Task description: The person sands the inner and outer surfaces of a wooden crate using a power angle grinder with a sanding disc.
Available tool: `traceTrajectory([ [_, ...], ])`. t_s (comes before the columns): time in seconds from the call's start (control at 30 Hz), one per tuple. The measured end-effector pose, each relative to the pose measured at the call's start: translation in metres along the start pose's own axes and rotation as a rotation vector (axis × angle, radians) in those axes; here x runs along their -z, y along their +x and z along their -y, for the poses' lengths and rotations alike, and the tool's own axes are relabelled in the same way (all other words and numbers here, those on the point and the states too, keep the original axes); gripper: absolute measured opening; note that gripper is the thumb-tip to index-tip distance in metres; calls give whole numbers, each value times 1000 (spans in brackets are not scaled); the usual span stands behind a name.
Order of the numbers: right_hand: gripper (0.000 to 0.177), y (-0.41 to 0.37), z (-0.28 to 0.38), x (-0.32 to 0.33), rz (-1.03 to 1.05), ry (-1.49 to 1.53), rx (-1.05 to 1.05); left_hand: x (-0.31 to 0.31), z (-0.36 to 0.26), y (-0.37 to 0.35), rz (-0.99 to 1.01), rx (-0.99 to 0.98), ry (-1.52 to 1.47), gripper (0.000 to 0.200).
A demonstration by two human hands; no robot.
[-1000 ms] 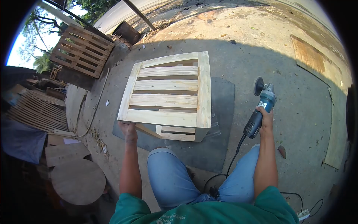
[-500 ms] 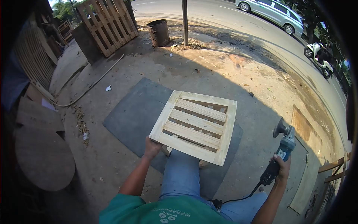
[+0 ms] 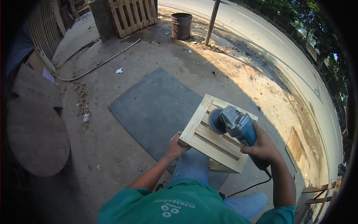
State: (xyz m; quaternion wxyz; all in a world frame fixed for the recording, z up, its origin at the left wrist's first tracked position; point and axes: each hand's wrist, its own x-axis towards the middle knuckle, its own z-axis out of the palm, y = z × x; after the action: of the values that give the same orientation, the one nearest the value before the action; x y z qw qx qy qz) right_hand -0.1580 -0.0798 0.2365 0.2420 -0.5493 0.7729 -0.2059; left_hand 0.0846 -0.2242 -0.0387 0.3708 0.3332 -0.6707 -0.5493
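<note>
My right hand (image 3: 263,145) is wrapped round the body of a blue angle grinder (image 3: 242,127). Its round disc (image 3: 216,121) overlaps the upper slats of a pale slatted wooden frame (image 3: 193,125). A black cord trails from the tool's lower end toward my lap. My left hand (image 3: 176,147) grips the left corner of the frame, its fingers partly hidden beneath. The frame lies tilted above my jeans-clad thigh (image 3: 192,166), with more wooden parts showing under its lower edge.
A dark flat mat (image 3: 149,99) lies on the concrete ahead. Plywood pieces (image 3: 37,138) are at the left, a hose (image 3: 100,64) beyond them. A rusty bucket (image 3: 181,28), a post (image 3: 212,24) and a wooden pallet (image 3: 132,16) stand near the road. A plywood strip (image 3: 296,147) lies at right.
My right hand has brought the grinder leftward from out at the side to over the frame. The frame has shifted and turned in my left hand. The view has swung; the car is out of sight.
</note>
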Motion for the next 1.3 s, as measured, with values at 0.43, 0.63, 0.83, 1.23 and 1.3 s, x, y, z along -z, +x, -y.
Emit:
traceTrajectory([
  [0.43, 82, 50, 33, -38, 279, -152, 64, 27, -91, -81, 641, -6, -98, 28],
  [0.63, 95, 63, -15, -23, 130, -197, 50, -50, -151, -35, 623, 452, -833, 57],
  [0.83, 87, 54, 11, -38, 258, -131, 101, -83, -161, -14, 411, 615, -1101, 73],
  [1.23, 87, 38, -39, 5, -138, 273, -123, -56, -151, 1, 474, -257, -83, 43],
  [1.3, 85, 21, -48, 13, -250, 375, -194, -18, -129, 6, 32, -514, 359, 40],
])
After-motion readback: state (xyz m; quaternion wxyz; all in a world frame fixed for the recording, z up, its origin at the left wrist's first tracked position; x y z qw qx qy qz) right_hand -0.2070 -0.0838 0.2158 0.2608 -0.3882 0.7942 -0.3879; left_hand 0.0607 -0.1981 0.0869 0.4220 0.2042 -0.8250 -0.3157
